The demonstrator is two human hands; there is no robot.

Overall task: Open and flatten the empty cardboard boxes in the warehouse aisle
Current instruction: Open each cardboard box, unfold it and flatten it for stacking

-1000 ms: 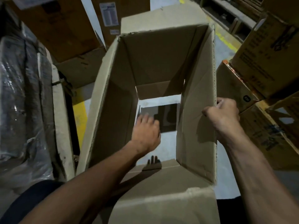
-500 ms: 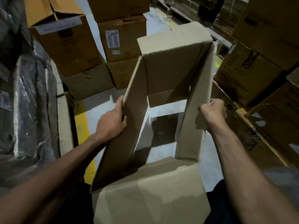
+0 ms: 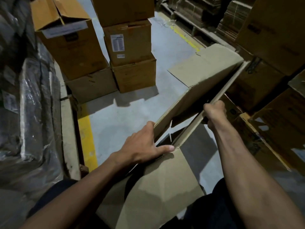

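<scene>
Near flap of the cardboard box (image 3: 158, 192) lies towards the body, just below the left hand (image 3: 142, 147), whose fingers curl over the left panel edge w/ thumb laid flat. Beyond, right hand (image 3: 214, 113) is clenched on the right panel edge. Half a sec ago the tube stood square — now it's skewed, panels nearly together, so almost flat. Stacked boxes (image 3: 128, 47) further off.

Bare floor (image 3: 132, 113) lies open ahead; stacked boxes (image 3: 130, 47) block beyond, wrapped bundles (image 3: 29, 104) wall the left, cartons (image 3: 272, 100) crowd the right.
</scene>
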